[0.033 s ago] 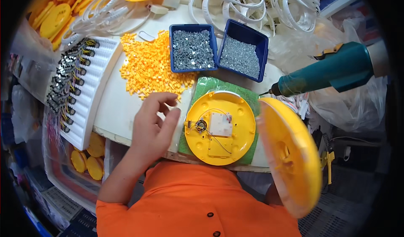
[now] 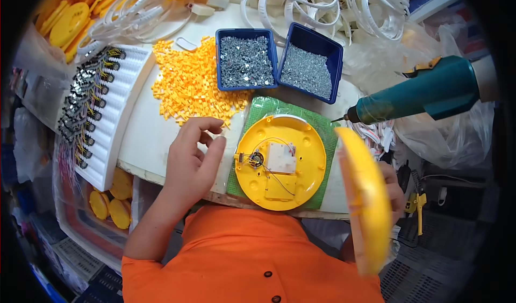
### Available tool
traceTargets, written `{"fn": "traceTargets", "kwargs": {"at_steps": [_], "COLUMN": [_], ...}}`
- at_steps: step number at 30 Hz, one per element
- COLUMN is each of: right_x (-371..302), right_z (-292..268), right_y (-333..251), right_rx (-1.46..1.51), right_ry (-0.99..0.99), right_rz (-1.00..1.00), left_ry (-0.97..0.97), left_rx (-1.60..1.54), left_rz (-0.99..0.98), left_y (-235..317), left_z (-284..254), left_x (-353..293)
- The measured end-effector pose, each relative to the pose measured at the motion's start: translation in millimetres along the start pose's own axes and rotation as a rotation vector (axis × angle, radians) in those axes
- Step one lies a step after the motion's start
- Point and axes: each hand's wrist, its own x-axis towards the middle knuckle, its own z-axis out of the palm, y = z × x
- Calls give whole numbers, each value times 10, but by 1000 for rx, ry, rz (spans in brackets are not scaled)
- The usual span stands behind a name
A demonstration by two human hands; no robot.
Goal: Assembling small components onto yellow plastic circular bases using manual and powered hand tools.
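Observation:
My left hand [image 2: 196, 155] hovers over the table with bent fingers, its thumb apart and nothing in it. To its right a round yellow plastic shell [image 2: 312, 187] lies inside up on a green mat [image 2: 263, 107]. Inside the shell are a white box-like part [image 2: 281, 158], a small round part [image 2: 256, 159] and thin wires. At the right, my right hand [image 2: 394, 193] holds a second round yellow shell [image 2: 371, 206] upright, almost edge-on and blurred. That shell hides most of the hand's fingers.
Two blue bins [image 2: 246, 60] of small metal screws stand behind the mat, beside a heap of small yellow plastic pieces [image 2: 188, 82]. A teal power screwdriver [image 2: 419, 90] points in from the right. A white foam tray [image 2: 121, 109] holds wired parts at left. White rings [image 2: 376, 12] lie at the back.
The shell in my right hand has turned more edge-on and shifted a little, so some of that hand's fingers now show behind it. My left hand has barely moved.

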Motion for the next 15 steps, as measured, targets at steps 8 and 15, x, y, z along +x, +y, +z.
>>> {"fn": "traceTargets", "kwargs": {"at_steps": [8,15], "right_x": [176,258], "right_z": [104,230], "right_y": [33,223], "right_rx": [-672,-781], "right_ry": [-105,-173], "right_rz": [-54,-96], "left_ry": [-133,-228], "left_rx": [35,-56], "left_rz": [-87,-169], "left_y": [-115,-177], "left_z": [202,191], "left_x": [-68,-24]}}
